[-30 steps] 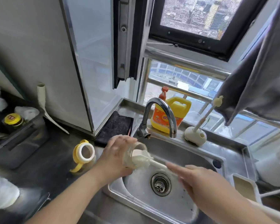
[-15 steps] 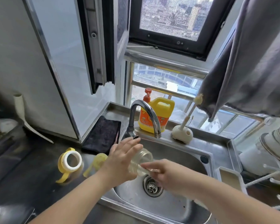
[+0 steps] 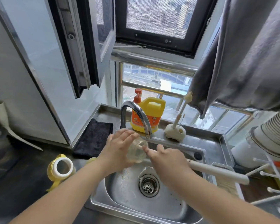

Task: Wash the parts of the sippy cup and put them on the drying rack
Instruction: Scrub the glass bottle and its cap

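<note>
**Clear cup body held under the tap, over the sink**

Both forearms reach in over the steel sink (image 3: 176, 206), whose drain strainer (image 3: 149, 185) lies just below and between the hands. The left hand (image 3: 118, 149) holds the clear cup body (image 3: 137, 151) on its side, palm and fingers wrapped round its base end, so its grip is on the cup. The cup's open mouth points toward the right hand (image 3: 167, 160), which sits just beside it with the fingers loosely spread near the rim; a white brush handle (image 3: 217, 171) runs out from under that hand to its right, over the sink edge. Whether the right grip is closed on the handle cannot be told, since the hand hides it.

To the left of the left hand, on the dark desk (image 3: 19, 180), lies the yellow handled collar (image 3: 61, 168) of the sippy cup with its white ring facing up. Beyond it is a dark cloth (image 3: 95, 138). To the right of the right hand, white prongs of the drying rack (image 3: 265, 173) show at the frame edge.

Just above the cup curves the chrome faucet (image 3: 136, 113), its spout right over the cup. Behind it stands a yellow detergent bottle (image 3: 147, 115), and beside that a small brush in a white stand (image 3: 175, 131). A grey towel (image 3: 249, 54) hangs by the window.
</note>
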